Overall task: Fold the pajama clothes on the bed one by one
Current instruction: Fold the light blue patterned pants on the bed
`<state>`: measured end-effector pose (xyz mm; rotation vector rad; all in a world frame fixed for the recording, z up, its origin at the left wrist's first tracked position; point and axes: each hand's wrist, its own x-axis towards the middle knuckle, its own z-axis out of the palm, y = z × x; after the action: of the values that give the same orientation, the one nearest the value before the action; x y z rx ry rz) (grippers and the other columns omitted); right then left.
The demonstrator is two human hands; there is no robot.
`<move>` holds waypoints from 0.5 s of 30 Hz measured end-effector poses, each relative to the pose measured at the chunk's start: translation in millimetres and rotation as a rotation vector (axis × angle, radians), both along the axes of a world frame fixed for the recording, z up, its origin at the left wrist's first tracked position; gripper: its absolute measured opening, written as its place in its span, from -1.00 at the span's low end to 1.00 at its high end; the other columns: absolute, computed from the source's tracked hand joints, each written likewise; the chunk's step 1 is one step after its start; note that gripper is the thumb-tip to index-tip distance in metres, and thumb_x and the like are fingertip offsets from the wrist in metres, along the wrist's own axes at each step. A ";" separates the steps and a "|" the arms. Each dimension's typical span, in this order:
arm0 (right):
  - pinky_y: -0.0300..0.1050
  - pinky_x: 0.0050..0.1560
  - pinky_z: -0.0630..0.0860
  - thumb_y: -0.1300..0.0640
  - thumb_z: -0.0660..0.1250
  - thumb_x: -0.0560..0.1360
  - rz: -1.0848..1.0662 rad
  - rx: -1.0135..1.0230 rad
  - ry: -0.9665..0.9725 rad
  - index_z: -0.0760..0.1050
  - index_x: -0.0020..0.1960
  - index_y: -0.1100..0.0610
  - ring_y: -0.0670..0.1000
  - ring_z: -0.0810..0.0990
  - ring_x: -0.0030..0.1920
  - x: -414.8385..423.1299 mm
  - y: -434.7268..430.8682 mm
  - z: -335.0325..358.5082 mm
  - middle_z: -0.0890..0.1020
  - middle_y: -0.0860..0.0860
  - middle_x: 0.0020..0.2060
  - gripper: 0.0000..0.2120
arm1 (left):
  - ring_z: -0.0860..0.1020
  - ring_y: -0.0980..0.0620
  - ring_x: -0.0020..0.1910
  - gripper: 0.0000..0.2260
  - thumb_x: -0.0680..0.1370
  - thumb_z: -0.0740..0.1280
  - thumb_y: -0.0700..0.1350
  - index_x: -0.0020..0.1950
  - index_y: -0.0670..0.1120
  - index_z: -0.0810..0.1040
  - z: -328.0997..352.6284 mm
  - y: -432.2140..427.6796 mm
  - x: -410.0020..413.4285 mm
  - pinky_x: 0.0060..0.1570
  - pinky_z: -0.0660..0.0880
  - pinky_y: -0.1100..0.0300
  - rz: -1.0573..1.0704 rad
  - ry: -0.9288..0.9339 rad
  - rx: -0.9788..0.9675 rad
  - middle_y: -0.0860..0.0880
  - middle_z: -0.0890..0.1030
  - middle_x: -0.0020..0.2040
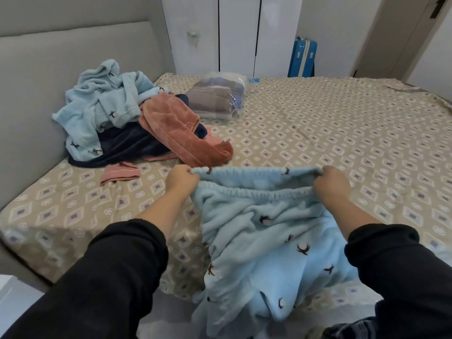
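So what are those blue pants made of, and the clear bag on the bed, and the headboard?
The blue pants look like soft fleece or plush: matte, fuzzy pile, with a gathered elastic waistband. The bag is thin clear plastic, glossy, with glare and folded cloth showing through. The headboard seems padded, in grey fabric or faux leather: smooth, matte, with a panel seam.

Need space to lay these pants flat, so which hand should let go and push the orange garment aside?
Left, probably. The left hand grips the blue pants right beside the orange garment; the right hand holds their waistband's far end, farther from it.
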<state>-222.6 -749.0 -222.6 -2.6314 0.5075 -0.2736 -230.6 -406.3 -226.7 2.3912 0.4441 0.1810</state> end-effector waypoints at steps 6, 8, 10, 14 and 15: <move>-0.04 0.04 0.41 -0.03 0.31 0.54 0.238 0.395 0.107 0.42 0.28 0.19 0.09 0.48 0.04 -4.4 -1.8 -5.3 0.50 0.08 0.05 -0.59 | 0.53 -0.04 -0.23 -0.85 0.61 0.27 -0.06 -0.10 -0.06 0.55 -14.7 8.4 -9.4 -0.29 0.50 0.18 -0.168 0.170 -0.544 -0.10 0.57 -0.14; -0.07 0.10 0.40 -0.09 0.39 0.48 0.310 0.489 0.234 0.36 0.30 0.08 0.06 0.48 0.12 -14.1 -6.9 -11.5 0.47 0.00 0.09 -0.53 | 0.58 -0.03 -0.11 -0.73 0.58 0.29 0.12 0.06 -0.08 0.55 -26.9 7.0 -15.1 -0.18 0.56 0.13 -0.211 0.293 -0.595 -0.07 0.61 -0.02; -0.09 0.09 0.40 0.03 0.47 0.43 0.383 0.437 0.342 0.37 0.25 0.05 0.04 0.49 0.12 -20.1 -16.0 -20.5 0.51 -0.02 0.08 -0.53 | 0.60 -0.07 0.05 -0.59 0.51 0.38 0.17 0.19 -0.09 0.53 -39.2 6.5 -19.0 0.04 0.57 0.01 -0.217 0.345 -0.661 -0.08 0.62 0.09; -0.08 -0.15 0.45 0.27 0.39 0.43 0.302 0.423 0.191 0.54 -0.07 0.17 0.10 0.52 -0.12 -27.3 -20.0 -17.8 0.55 0.05 -0.25 -0.90 | 0.63 -0.10 0.02 -0.64 0.48 0.46 -0.19 0.24 -0.21 0.51 -42.3 -0.1 -25.1 -0.11 0.60 0.08 -0.158 0.299 -0.988 -0.19 0.63 0.12; -0.11 -0.21 0.44 0.28 0.37 0.45 0.293 0.451 0.160 0.54 -0.15 0.19 0.08 0.50 -0.17 -29.9 -18.1 -12.6 0.54 0.06 -0.30 -0.97 | 0.63 -0.10 -0.02 -0.70 0.47 0.45 -0.25 0.19 -0.23 0.53 -41.3 -1.6 -26.2 -0.10 0.60 0.07 -0.160 0.305 -1.000 -0.21 0.63 0.08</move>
<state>-252.5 -767.1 -235.3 -2.2506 0.1953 0.1324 -256.8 -407.9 -268.0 1.4472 0.3556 -0.4021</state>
